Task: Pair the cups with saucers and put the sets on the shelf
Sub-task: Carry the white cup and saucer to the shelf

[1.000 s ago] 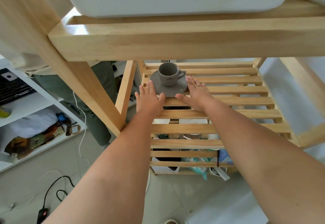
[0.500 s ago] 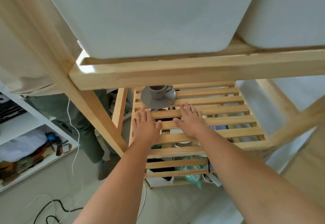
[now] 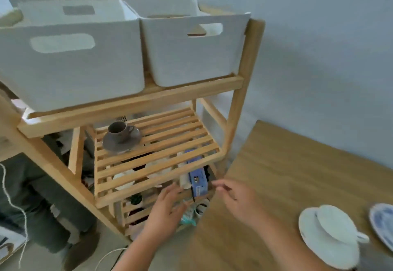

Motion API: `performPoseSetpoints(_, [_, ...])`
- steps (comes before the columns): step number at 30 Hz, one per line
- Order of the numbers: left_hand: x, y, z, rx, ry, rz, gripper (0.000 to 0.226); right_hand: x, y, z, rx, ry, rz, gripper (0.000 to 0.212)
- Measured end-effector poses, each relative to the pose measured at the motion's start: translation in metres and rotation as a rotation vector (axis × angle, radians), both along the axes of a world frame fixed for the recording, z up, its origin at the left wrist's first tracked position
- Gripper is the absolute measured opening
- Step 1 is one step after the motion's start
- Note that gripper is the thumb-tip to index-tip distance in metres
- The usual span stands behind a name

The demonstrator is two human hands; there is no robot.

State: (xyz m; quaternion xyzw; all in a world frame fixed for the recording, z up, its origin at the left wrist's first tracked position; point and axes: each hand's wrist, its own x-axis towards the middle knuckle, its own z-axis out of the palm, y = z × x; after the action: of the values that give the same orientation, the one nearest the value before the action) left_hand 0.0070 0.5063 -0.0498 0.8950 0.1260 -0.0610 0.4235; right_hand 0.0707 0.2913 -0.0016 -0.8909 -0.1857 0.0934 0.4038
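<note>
Two bare forearms, no sleeves — left hand [image 3: 165, 206] and right hand [image 3: 238, 201] without rings or gloves.

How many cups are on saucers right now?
2: the grey cup on the middle shelf, and the white cup on the table. Others may be out of view.

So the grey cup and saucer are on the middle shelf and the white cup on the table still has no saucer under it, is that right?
Not quite: the head view shows the white cup already sitting on a white saucer on the table. The grey cup and grey saucer are indeed on the middle shelf.
</note>
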Motion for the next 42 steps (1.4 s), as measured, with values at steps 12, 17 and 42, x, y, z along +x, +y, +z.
performPoseSetpoints(12, [-0.008, -0.22, 0.011, -0.444, 0.186, -0.238, 0.043, -0.117, -0.184, -0.008, 0.464, 0.49, -0.888, 0.019])
performPoseSetpoints(17, [0.011, -0.266, 0.009, -0.453, 0.263, -0.197, 0.055, -0.132, -0.187, -0.026, 0.681, 0.651, -1.039, 0.01])
performPoseSetpoints(42, [0.011, -0.163, 0.012, -0.526, 0.311, -0.054, 0.041, -0.095, -0.13, -0.05, 0.658, 0.525, -0.861, 0.019])
